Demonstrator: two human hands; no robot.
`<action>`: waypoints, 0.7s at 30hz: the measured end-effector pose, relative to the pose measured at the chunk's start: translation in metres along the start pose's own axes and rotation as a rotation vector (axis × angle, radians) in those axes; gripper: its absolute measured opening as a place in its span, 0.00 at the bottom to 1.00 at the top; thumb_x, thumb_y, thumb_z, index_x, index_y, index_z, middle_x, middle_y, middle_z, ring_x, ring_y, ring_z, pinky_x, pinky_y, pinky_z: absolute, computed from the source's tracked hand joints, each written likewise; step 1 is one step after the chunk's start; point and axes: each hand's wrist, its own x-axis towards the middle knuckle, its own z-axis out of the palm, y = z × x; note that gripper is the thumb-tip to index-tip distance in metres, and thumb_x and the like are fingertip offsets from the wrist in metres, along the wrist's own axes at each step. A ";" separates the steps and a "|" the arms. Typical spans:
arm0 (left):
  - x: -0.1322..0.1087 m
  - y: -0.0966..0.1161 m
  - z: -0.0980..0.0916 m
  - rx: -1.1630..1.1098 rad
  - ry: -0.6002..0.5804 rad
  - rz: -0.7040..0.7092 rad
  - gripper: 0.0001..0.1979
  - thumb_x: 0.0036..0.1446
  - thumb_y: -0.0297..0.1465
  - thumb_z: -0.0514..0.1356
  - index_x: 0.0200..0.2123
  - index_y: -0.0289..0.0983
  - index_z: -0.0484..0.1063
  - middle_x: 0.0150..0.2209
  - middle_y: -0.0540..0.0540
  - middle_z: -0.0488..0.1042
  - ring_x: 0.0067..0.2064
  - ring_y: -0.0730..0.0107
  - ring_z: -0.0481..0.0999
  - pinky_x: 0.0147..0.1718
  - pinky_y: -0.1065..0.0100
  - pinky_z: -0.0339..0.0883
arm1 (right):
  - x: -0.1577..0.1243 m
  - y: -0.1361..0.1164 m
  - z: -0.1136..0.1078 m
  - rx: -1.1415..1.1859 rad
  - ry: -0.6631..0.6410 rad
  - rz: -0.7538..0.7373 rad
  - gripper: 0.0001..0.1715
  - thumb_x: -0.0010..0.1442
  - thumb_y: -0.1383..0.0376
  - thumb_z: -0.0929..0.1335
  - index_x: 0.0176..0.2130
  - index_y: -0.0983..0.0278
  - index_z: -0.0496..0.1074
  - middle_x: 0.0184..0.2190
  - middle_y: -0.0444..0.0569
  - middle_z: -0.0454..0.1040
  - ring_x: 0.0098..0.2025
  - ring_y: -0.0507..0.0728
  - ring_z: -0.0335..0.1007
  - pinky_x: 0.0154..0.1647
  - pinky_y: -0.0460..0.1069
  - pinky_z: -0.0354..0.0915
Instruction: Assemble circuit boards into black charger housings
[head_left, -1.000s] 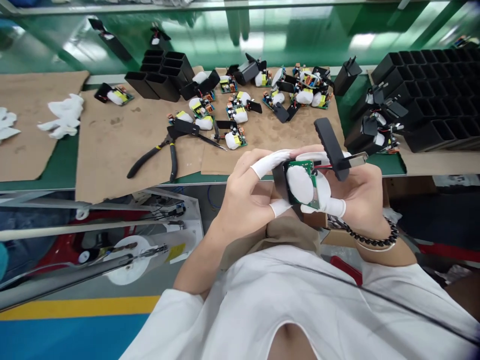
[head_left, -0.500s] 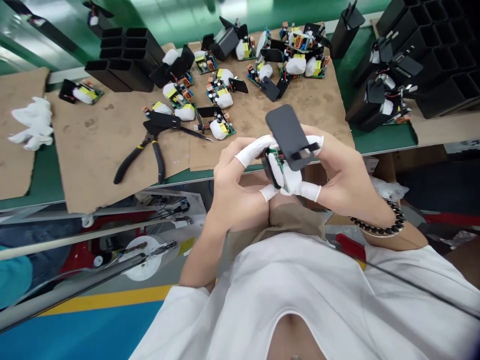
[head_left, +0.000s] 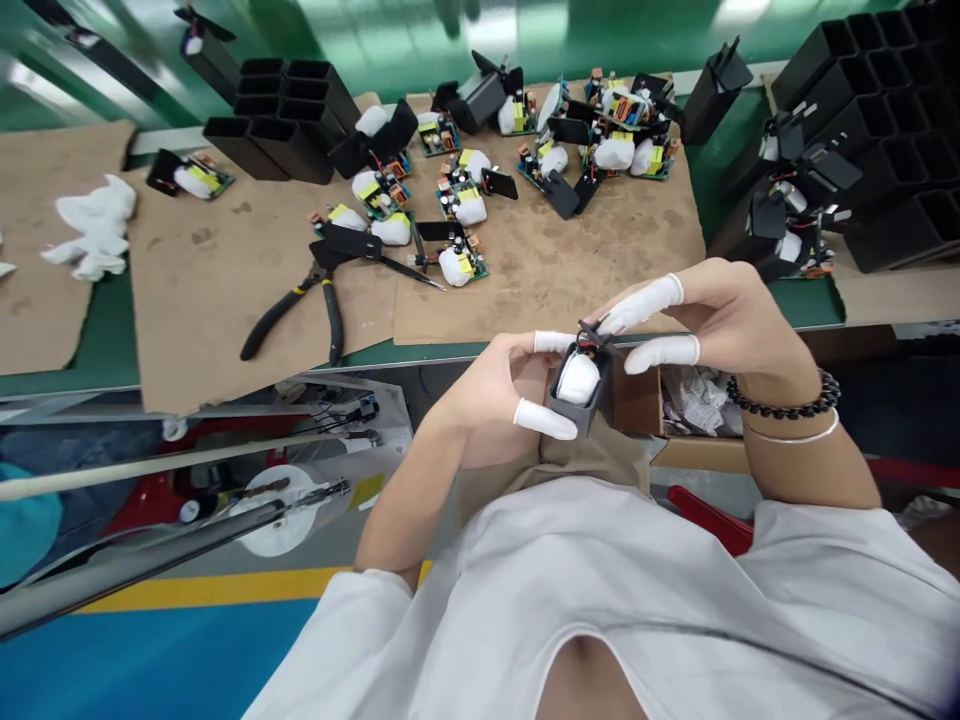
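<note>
Black casing (head_left: 576,405) with white-wrapped board (head_left: 579,379) inside, held below counter (head_left: 795,300) edge. Left hand (head_left: 499,400) fingers (head_left: 544,420) closed around casing from side. Right hand (head_left: 720,315) fingers (head_left: 641,305) pinch black cap (head_left: 594,334) at casing top. Pliers (head_left: 300,300) lie beyond left fingers; more boards (head_left: 461,265) farther on cardboard (head_left: 540,260).

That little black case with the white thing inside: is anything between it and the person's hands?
Nothing visible. The left hand grips the black case directly, its capped fingertips on the case's sides. The right hand reaches in from above, its capped fingertips at the case's open top, where the white-wrapped part sits. No tool or other part lies between.
</note>
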 end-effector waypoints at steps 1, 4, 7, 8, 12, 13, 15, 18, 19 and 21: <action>0.001 -0.001 -0.001 0.015 0.024 0.017 0.37 0.27 0.43 0.84 0.45 0.36 0.83 0.41 0.43 0.85 0.46 0.50 0.84 0.48 0.53 0.81 | -0.001 0.001 0.000 -0.044 0.021 -0.023 0.18 0.44 0.62 0.85 0.38 0.51 0.87 0.40 0.44 0.88 0.45 0.64 0.86 0.53 0.60 0.82; 0.004 -0.004 0.001 0.199 0.152 0.121 0.36 0.32 0.39 0.82 0.48 0.36 0.83 0.44 0.44 0.84 0.47 0.53 0.83 0.49 0.56 0.78 | -0.007 0.000 0.001 -0.161 0.090 -0.079 0.20 0.49 0.63 0.84 0.43 0.50 0.87 0.42 0.41 0.87 0.45 0.63 0.86 0.53 0.59 0.81; 0.012 -0.005 0.011 0.526 0.394 0.272 0.32 0.40 0.34 0.78 0.52 0.37 0.81 0.45 0.45 0.83 0.44 0.58 0.81 0.51 0.57 0.74 | -0.014 -0.011 0.011 -0.267 0.219 -0.041 0.17 0.55 0.63 0.81 0.46 0.52 0.86 0.43 0.43 0.87 0.43 0.62 0.86 0.50 0.58 0.81; 0.016 -0.005 0.016 0.635 0.473 0.307 0.32 0.42 0.32 0.77 0.54 0.38 0.80 0.46 0.45 0.82 0.44 0.59 0.80 0.53 0.57 0.71 | -0.016 -0.015 0.015 -0.325 0.272 -0.023 0.15 0.57 0.63 0.79 0.46 0.53 0.86 0.43 0.43 0.87 0.44 0.63 0.85 0.50 0.58 0.81; 0.037 -0.013 0.028 0.876 0.615 0.312 0.31 0.47 0.31 0.73 0.57 0.38 0.77 0.47 0.45 0.81 0.47 0.57 0.79 0.55 0.57 0.64 | -0.015 -0.027 0.037 -0.695 0.416 0.012 0.12 0.61 0.67 0.74 0.44 0.55 0.85 0.46 0.47 0.86 0.50 0.66 0.83 0.55 0.61 0.78; 0.042 -0.016 0.029 0.891 0.620 0.304 0.31 0.47 0.31 0.73 0.57 0.38 0.76 0.47 0.44 0.81 0.47 0.57 0.79 0.55 0.57 0.63 | -0.013 -0.027 0.041 -0.788 0.415 0.033 0.11 0.61 0.67 0.73 0.43 0.56 0.85 0.46 0.48 0.85 0.51 0.67 0.82 0.54 0.62 0.77; 0.050 -0.022 0.028 0.910 0.625 0.298 0.31 0.48 0.32 0.72 0.57 0.38 0.76 0.46 0.44 0.81 0.47 0.56 0.79 0.54 0.56 0.61 | -0.005 -0.022 0.046 -0.925 0.389 0.098 0.09 0.61 0.67 0.71 0.40 0.59 0.84 0.45 0.52 0.85 0.50 0.68 0.81 0.53 0.62 0.76; 0.057 -0.029 0.025 0.929 0.633 0.288 0.29 0.48 0.32 0.71 0.56 0.37 0.76 0.45 0.43 0.81 0.46 0.56 0.79 0.54 0.56 0.59 | 0.007 -0.009 0.052 -0.991 0.373 0.165 0.08 0.64 0.65 0.69 0.40 0.61 0.81 0.43 0.56 0.83 0.50 0.69 0.79 0.53 0.63 0.74; 0.057 -0.031 0.024 0.934 0.634 0.283 0.29 0.48 0.32 0.71 0.55 0.36 0.76 0.46 0.43 0.81 0.47 0.55 0.79 0.54 0.55 0.59 | 0.010 -0.004 0.053 -0.984 0.382 0.165 0.07 0.65 0.64 0.69 0.41 0.61 0.79 0.44 0.56 0.83 0.49 0.69 0.79 0.52 0.62 0.74; 0.054 -0.034 0.022 0.941 0.625 0.274 0.29 0.50 0.32 0.70 0.56 0.35 0.75 0.48 0.41 0.81 0.50 0.53 0.79 0.55 0.55 0.59 | 0.012 0.006 0.054 -0.936 0.410 0.130 0.07 0.63 0.63 0.71 0.42 0.61 0.77 0.44 0.54 0.83 0.47 0.66 0.79 0.49 0.60 0.75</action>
